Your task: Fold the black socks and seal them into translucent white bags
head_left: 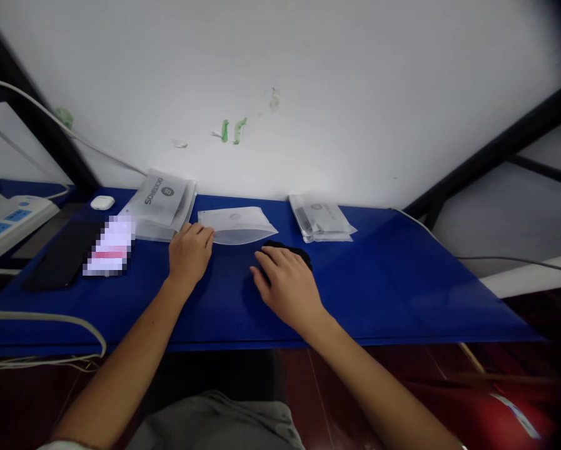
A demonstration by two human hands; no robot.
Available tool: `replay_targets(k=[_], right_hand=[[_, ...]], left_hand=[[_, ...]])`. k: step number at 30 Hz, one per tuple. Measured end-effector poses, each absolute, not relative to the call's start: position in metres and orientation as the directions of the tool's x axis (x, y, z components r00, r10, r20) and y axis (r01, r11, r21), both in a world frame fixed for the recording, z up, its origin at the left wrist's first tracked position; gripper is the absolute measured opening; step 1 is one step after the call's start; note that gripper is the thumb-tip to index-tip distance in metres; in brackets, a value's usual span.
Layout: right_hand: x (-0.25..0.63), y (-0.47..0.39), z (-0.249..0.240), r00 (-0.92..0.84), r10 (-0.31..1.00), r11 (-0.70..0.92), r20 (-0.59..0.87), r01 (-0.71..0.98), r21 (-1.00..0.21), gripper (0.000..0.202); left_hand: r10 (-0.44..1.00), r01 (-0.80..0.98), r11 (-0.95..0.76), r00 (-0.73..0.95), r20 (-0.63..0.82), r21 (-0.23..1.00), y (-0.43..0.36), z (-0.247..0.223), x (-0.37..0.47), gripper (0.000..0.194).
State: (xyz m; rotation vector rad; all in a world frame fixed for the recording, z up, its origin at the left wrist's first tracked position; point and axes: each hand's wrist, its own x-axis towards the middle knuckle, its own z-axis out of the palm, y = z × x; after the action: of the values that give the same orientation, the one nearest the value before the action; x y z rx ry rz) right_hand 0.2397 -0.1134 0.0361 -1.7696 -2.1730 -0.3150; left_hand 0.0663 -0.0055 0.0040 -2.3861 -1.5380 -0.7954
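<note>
Reaching forward over a blue tabletop (378, 300) in the head view, both bare arms end with their palms turned down. The left hand (190, 253) has its fingers curled, and their tips touch the near left corner of a frosted pouch (236, 219); whether they pinch it cannot be told, since the thumb is hidden. This pouch lies flat near the middle of the tabletop, toward the wall (336, 94), with a faint round mark on it and its curved, see-through edge toward the person.

The right hand (287, 284) lies over a black item (299, 251), mostly covering it. Its thumb stands apart from the forefinger, but whether the hand grips the item cannot be seen.

Behind the left hand, a stack of printed bags (161, 200) rests close to the wall, dark lettering and a round logo on the top one. Beyond the right hand and to its right sits a smaller stack of frosted bags (321, 217). Farther left are a white case (102, 202), a dark flat slab (67, 256), a pixelated screen (112, 245) just beside it, and a white power strip (31, 212) with blue socket panels. Green marks (224, 131) show on the wall.
</note>
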Motion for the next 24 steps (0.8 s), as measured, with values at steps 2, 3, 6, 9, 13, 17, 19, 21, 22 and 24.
replay_targets(k=[2, 3, 6, 9, 13, 17, 19, 21, 22, 24], right_hand=[[0.258, -0.119, 0.036, -0.126, 0.906, 0.162, 0.403, 0.985, -0.056, 0.027], [0.267, -0.121, 0.036, -0.125, 0.913, 0.166, 0.388, 0.984, -0.072, 0.027], [0.292, -0.126, 0.032, -0.165, 0.942, 0.208, 0.293, 0.970, -0.122, 0.029], [0.302, -0.128, 0.026, -0.189, 0.969, 0.213, 0.161, 0.965, -0.153, 0.039], [0.298, -0.127, 0.018, -0.190, 0.975, 0.209, 0.117, 0.962, -0.177, 0.056], [0.291, -0.124, 0.011, -0.204, 0.969, 0.229, 0.139, 0.952, -0.202, 0.070], [0.290, -0.124, 0.009, -0.213, 0.965, 0.240, 0.155, 0.952, -0.188, 0.073], [0.288, -0.124, 0.008, -0.210, 0.965, 0.234, 0.156, 0.961, -0.149, 0.073], [0.288, -0.125, 0.009, -0.206, 0.967, 0.225, 0.150, 0.966, -0.126, 0.072], [0.286, -0.125, 0.010, -0.199, 0.972, 0.211, 0.128, 0.974, -0.087, 0.070]], left_hand=[[0.784, 0.888, -0.442, 0.314, 0.535, 0.127, -0.006, 0.004, 0.066, 0.027], [0.783, 0.886, -0.445, 0.315, 0.536, 0.130, -0.005, 0.004, 0.067, 0.026], [0.783, 0.879, -0.454, 0.315, 0.536, 0.146, -0.005, 0.002, 0.067, 0.026], [0.779, 0.873, -0.462, 0.317, 0.541, 0.154, -0.005, 0.001, 0.067, 0.026], [0.776, 0.871, -0.466, 0.318, 0.545, 0.157, -0.006, 0.000, 0.067, 0.025], [0.769, 0.866, -0.473, 0.317, 0.555, 0.160, -0.006, 0.000, 0.067, 0.023], [0.765, 0.866, -0.474, 0.314, 0.562, 0.161, -0.005, -0.001, 0.067, 0.023], [0.764, 0.864, -0.474, 0.308, 0.567, 0.169, -0.005, -0.002, 0.067, 0.022], [0.765, 0.863, -0.474, 0.305, 0.567, 0.176, -0.005, -0.002, 0.067, 0.021], [0.768, 0.857, -0.478, 0.301, 0.566, 0.193, -0.005, -0.002, 0.067, 0.021]])
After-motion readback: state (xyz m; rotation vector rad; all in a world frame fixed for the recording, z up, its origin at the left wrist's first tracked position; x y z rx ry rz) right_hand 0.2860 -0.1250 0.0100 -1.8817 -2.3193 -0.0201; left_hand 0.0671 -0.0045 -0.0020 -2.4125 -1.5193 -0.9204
